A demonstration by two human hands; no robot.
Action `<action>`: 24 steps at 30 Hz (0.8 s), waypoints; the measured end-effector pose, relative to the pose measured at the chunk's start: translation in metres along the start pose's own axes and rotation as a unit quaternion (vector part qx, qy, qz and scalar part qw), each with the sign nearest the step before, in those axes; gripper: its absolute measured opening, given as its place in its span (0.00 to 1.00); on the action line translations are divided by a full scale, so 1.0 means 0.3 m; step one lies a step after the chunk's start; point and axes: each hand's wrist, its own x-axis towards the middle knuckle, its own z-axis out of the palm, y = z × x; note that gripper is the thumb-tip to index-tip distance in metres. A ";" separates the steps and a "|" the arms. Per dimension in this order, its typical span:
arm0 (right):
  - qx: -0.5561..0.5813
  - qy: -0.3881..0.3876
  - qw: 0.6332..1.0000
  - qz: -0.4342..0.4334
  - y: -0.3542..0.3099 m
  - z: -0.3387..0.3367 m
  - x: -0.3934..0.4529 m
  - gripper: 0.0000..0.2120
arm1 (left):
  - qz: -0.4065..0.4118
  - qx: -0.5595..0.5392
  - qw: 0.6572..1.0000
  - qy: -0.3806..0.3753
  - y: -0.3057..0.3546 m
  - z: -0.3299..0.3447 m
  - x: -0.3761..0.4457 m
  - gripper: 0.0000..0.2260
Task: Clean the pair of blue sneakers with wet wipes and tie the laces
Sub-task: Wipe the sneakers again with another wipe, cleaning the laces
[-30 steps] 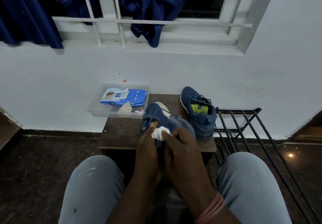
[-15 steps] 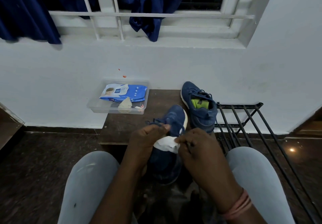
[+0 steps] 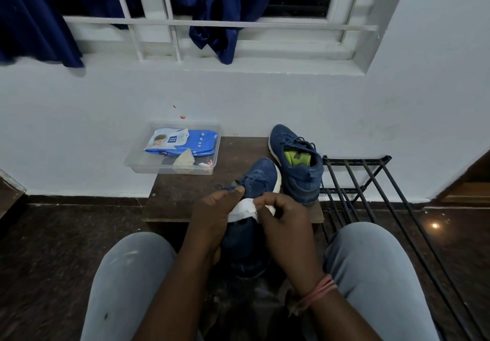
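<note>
1. two knees in grey trousers [image 3: 371, 274] frame the bottom of the view, and both forearms reach forward between them, angled in toward each other.
2. the right hand [image 3: 287, 220] has a pink thread band [image 3: 319, 291] on its wrist; the back of the hand faces up, the fingers are curled under, and thumb and forefinger pinch one end of a white wet wipe [image 3: 242, 209].
3. the left hand [image 3: 214, 214] sits just beside it, knuckles up, fingers curled around the other end of the wipe, thumb pointing forward and touching the dark laces.
4. the wipe stretches between the two hands and lies across the near blue sneaker [image 3: 256, 189], roughly at its opening; the heel end hangs down between the knees, the white-edged toe rests on the brown wooden stool [image 3: 185, 194].
5. the second blue sneaker [image 3: 297, 165] stands just beside it on the right of the stool, toe toward the wall, with a green insole showing.
6. a black metal rack [image 3: 371, 181] runs along the right of the stool.
7. a clear plastic tray [image 3: 169, 167] overhangs the stool's far left corner; in it lie a blue pack of wet wipes [image 3: 185, 141] and a crumpled used wipe [image 3: 184, 160].
8. behind is a white wall, then a barred window with dark blue curtains [image 3: 34, 22].
</note>
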 end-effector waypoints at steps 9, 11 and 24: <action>0.123 -0.075 0.988 0.055 -0.023 -0.003 0.038 0.12 | -0.024 0.078 0.994 -0.074 -0.002 -0.003 0.000 0.26; 0.192 -0.098 0.971 0.099 -0.024 0.004 0.038 0.11 | -0.044 0.041 0.994 -0.091 0.004 -0.022 0.002 0.23; -0.098 -0.013 0.988 -0.117 0.013 -0.099 0.075 0.14 | -0.033 0.029 0.998 -0.048 -0.016 -0.044 0.028 0.12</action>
